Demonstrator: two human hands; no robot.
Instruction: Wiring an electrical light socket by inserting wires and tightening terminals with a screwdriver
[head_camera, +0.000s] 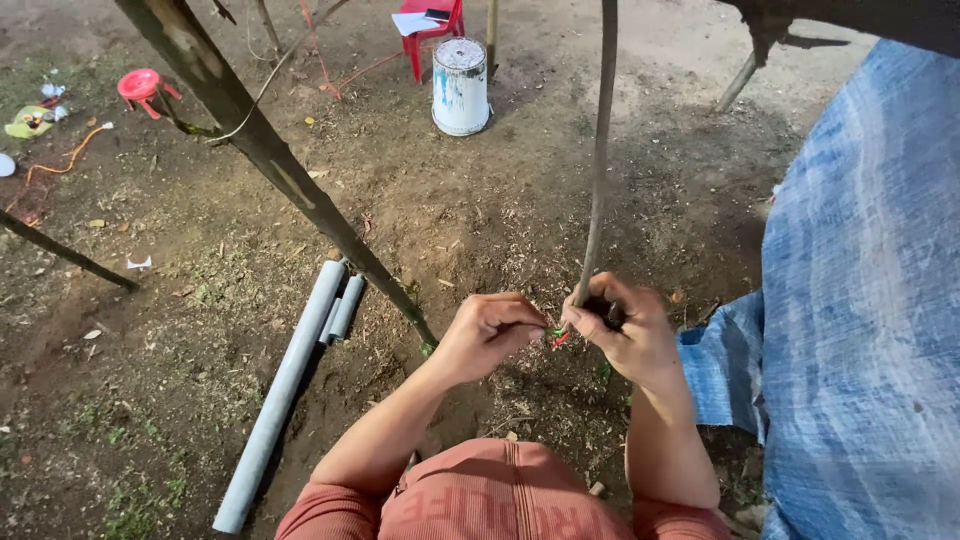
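The thin grey cable (598, 160) hangs from above to the bare dirt ground (480, 220), its lower end pinched in the right hand (622, 330) while the left hand (488, 330) grips its red and green wire ends (556, 335), seemingly stripped but not yet joined.

Wire tips (556, 334) — too small, half-hidden

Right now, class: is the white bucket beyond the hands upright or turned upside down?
Upside down: the white bucket stands on the dirt with its flat closed base facing up, wider end down.
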